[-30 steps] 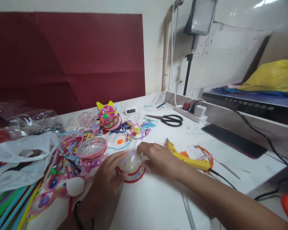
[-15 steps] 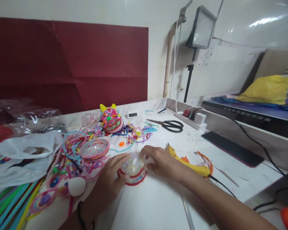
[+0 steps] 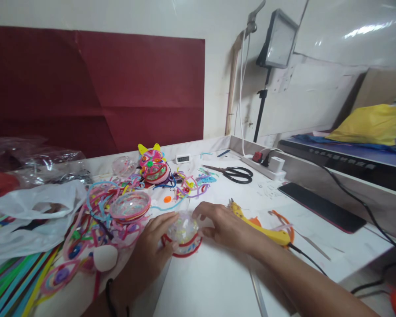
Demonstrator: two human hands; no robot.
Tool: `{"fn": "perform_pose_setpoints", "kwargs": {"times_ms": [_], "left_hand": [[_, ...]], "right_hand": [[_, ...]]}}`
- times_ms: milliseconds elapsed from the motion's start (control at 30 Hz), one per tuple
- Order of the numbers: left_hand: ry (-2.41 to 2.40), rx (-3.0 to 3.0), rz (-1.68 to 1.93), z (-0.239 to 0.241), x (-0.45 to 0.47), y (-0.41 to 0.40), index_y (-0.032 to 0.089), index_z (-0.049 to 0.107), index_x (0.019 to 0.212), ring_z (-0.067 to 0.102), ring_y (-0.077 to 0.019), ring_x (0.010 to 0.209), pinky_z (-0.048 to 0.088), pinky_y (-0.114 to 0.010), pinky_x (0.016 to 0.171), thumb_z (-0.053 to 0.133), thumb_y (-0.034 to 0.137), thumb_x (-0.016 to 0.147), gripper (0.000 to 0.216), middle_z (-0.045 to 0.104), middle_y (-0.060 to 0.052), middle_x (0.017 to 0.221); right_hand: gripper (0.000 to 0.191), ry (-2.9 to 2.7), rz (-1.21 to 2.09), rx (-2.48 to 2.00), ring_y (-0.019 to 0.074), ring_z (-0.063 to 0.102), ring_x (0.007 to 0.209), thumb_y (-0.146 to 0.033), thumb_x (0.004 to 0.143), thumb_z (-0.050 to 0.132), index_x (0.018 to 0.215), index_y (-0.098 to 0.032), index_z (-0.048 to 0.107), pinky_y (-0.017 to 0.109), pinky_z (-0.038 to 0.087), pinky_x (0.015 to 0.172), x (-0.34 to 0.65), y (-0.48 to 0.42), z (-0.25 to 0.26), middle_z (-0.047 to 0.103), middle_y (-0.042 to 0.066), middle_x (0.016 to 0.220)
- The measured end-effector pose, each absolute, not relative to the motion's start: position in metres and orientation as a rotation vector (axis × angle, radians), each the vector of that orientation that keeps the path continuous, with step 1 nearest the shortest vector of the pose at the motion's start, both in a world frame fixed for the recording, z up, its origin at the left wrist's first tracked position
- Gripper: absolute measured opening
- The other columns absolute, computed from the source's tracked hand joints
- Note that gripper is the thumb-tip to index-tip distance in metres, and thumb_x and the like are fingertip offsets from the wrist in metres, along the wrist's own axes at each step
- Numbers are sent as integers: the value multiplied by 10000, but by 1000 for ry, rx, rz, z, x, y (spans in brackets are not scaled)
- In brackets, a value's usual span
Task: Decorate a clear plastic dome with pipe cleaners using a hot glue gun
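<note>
A clear plastic dome [image 3: 185,226] with red pipe-cleaner edging along its front sits on the white table between my hands. My left hand [image 3: 155,240] wraps its left side, thumb on the front and fingers over the top. My right hand [image 3: 218,224] is bent at its right side, the thumb and index fingertips at the rim. To the left lies a clear bowl [image 3: 130,205] edged in pink and red, on a heap of pipe-cleaner pieces. Behind stands a colourful animal head [image 3: 153,165] with yellow ears.
A yellow glue gun [image 3: 267,231] with a black cord lies right of my right hand. Black-handled scissors [image 3: 236,173], a small digital clock [image 3: 183,158], a power strip [image 3: 267,169] and a dark phone [image 3: 320,206] are farther back. Plastic bags [image 3: 36,202] and pipe cleaners [image 3: 16,281] fill the left.
The view has shifted very slightly. Both hands stay at the dome in nearly the same pose.
</note>
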State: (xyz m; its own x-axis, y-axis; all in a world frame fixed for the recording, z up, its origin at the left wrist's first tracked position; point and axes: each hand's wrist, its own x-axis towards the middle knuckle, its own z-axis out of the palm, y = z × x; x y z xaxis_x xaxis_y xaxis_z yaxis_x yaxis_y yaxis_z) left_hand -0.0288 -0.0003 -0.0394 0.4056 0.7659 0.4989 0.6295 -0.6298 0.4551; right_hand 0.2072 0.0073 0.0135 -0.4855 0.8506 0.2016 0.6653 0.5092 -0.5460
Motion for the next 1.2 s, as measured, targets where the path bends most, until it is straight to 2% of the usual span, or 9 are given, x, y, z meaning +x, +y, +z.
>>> {"fn": "perform_pose_setpoints", "kwargs": {"times_ms": [333, 1200], "left_hand": [[1250, 2433, 1003, -35, -27, -4, 227, 571, 1283, 527, -274, 1223, 410, -436, 1065, 565, 264, 821, 463, 590, -96, 1319], [1278, 2422, 1027, -32, -25, -5, 220, 605, 1250, 554, -274, 1199, 430, -426, 1051, 568, 241, 790, 462, 625, -93, 1285]], "right_hand": [[312, -2297, 526, -1209, 207, 642, 885, -71, 739, 688, 1016, -200, 624, 310, 456, 759, 207, 7, 10, 675, 55, 997], [308, -2230, 521, -1212, 191, 645, 821, -49, 693, 722, 948, -192, 624, 286, 451, 709, 205, 9, 5, 681, 36, 917]]}}
